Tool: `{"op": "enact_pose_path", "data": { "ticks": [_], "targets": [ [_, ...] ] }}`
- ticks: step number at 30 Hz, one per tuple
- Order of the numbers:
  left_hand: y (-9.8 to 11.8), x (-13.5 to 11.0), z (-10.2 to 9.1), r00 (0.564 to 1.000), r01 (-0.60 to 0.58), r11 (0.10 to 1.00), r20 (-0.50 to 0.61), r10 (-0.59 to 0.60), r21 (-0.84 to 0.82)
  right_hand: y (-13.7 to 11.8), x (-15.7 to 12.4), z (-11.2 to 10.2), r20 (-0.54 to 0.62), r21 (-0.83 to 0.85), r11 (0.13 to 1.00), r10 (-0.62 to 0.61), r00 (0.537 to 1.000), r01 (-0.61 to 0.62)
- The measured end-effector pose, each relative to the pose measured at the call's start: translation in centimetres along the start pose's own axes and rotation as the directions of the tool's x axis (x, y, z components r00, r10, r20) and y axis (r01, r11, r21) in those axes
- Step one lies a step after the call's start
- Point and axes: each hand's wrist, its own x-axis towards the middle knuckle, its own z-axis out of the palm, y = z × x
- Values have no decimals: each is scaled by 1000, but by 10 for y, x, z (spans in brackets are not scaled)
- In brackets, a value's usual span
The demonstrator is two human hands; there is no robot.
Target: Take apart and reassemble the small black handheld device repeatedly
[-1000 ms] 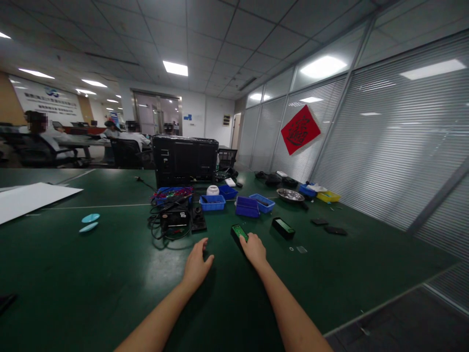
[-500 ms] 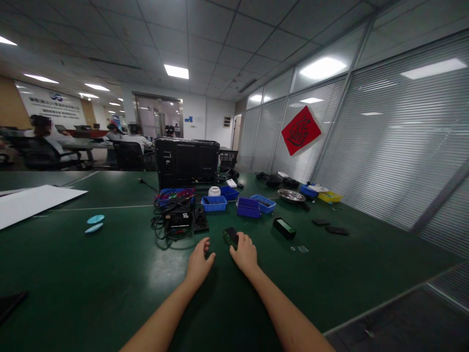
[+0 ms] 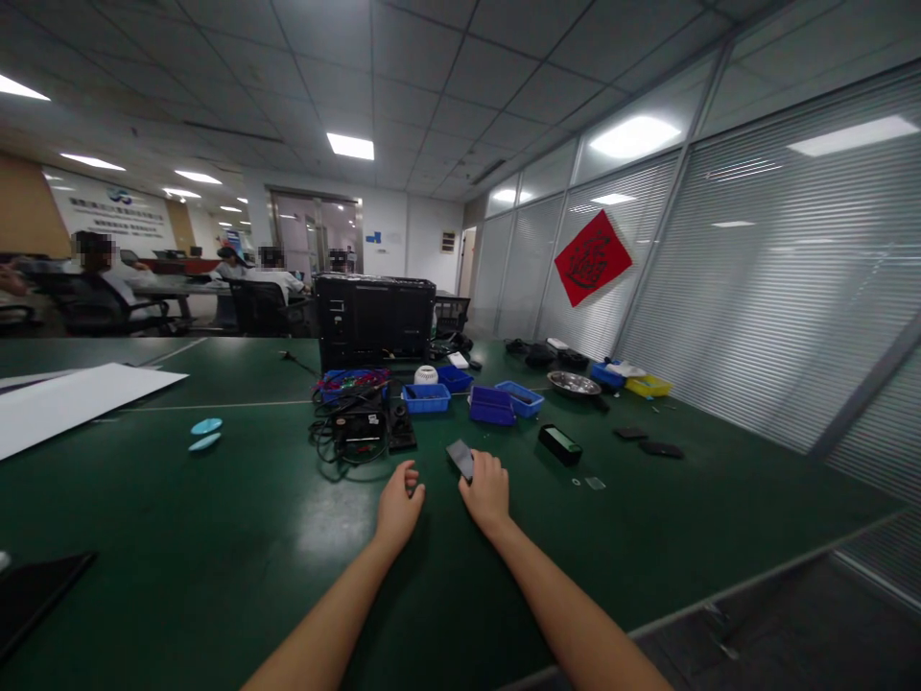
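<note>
Near the middle of the green table (image 3: pixel 273 537), my right hand (image 3: pixel 486 489) is closed around the near end of a small rectangular box (image 3: pixel 460 459) with a flat grey upper face; the fingers hide part of it. To its left my left hand (image 3: pixel 400 501) is held over the table with loosely curled fingers. Thumb and fingers are apart there, and nothing shows between them. A black case (image 3: pixel 559 443) with a pale green panel lies right of my right hand. Beside that are a clear square piece (image 3: pixel 595 483) and a small white ring (image 3: pixel 576 482).
Tangled cables and a black adapter (image 3: pixel 360 424) lie left of several blue bins (image 3: pixel 427 398). A white ball (image 3: pixel 425 375), a metal bowl (image 3: pixel 574 385) and a black computer case (image 3: pixel 376 320) stand farther back. At left are light-blue discs (image 3: pixel 206 426) and white sheets (image 3: pixel 86 398).
The box in my right hand has turned, so a grey face shows where dark and green sides showed before. The view has shifted slightly left; my left hand stays nearly in place.
</note>
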Motion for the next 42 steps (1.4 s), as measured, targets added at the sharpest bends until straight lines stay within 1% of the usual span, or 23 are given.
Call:
{"op": "enact_pose_path", "data": {
  "ticks": [2, 5, 8, 11, 14, 15, 17, 20, 22, 23, 24, 25, 26, 28, 30, 33, 35, 37, 39, 42],
  "targets": [
    [1, -1, -1, 1000, 3, 1000, -6, -3, 0, -5, -3, -3, -21, -53, 995, -87, 996, 86],
    [2, -1, -2, 1000, 0, 1000, -18, 0, 7, -10, -8, -7, -6, -88, 973, -213, 977, 211],
    [3, -2, -1, 1000, -14, 1000, -25, 15, 22, -13, -11, -8, -3, -86, 957, -278, 960, 277],
    [1, -3, 0, 999, -14, 1000, -31, 15, 27, -15, -16, -10, -2, -38, 946, -322, 947, 322],
    [-1, -4, 0, 999, -14, 1000, -35, 14, 23, -16, -19, -11, -11, 54, 924, -378, 926, 378],
    [-1, -4, 1, 999, -16, 1000, -35, 16, 24, -16, -19, -11, -25, 84, 924, -373, 927, 374],
    [-1, -4, 0, 999, -15, 1000, -34, 16, 28, -12, -18, -9, -68, 145, 938, -307, 949, 313],
    [2, -5, -2, 1000, 1, 999, -20, 0, 37, 0, -10, -3, -103, 296, 947, -99, 990, 126],
    [4, -7, -3, 1000, 10, 999, 0, -10, 49, 9, -3, 2, -48, 415, 909, 63, 997, -37],
    [4, -7, -4, 1000, 12, 998, 15, -13, 55, 13, 0, 4, 2, 458, 883, 116, 993, -104],
    [5, -8, -4, 999, 11, 998, 33, -13, 62, 15, 2, 7, 58, 487, 861, 136, 989, -147],
    [5, -8, -4, 999, 5, 997, 54, -9, 72, 17, 3, 9, 111, 502, 850, 121, 986, -161],
    [6, -9, -4, 997, -6, 996, 76, -1, 90, 16, 4, 10, 155, 507, 849, 77, 985, -146],
    [8, -10, -4, 993, -46, 989, 118, 29, 140, 13, 2, 12, 205, 508, 858, -30, 978, -80],
    [11, -11, -4, 986, -97, 979, 150, 70, 182, 8, -1, 10, 214, 514, 857, -85, 973, -39],
    [16, -13, -3, 980, -136, 971, 170, 103, 195, 4, -6, 5, 197, 577, 816, -103, 975, -30],
    [17, -13, -3, 980, -139, 972, 166, 108, 188, 4, -7, 3, 175, 644, 765, -128, 976, -15],
    [16, -13, -2, 982, -138, 974, 156, 110, 178, 4, -9, 4, 179, 711, 703, -149, 973, -23],
    [15, -12, -2, 982, -140, 975, 147, 114, 174, 4, -9, 7, 233, 776, 626, -168, 958, -79],
    [14, -12, 0, 984, -139, 968, 137, 111, 207, 2, -10, 12, 314, 849, 500, -221, 924, -169]
  ]
}}
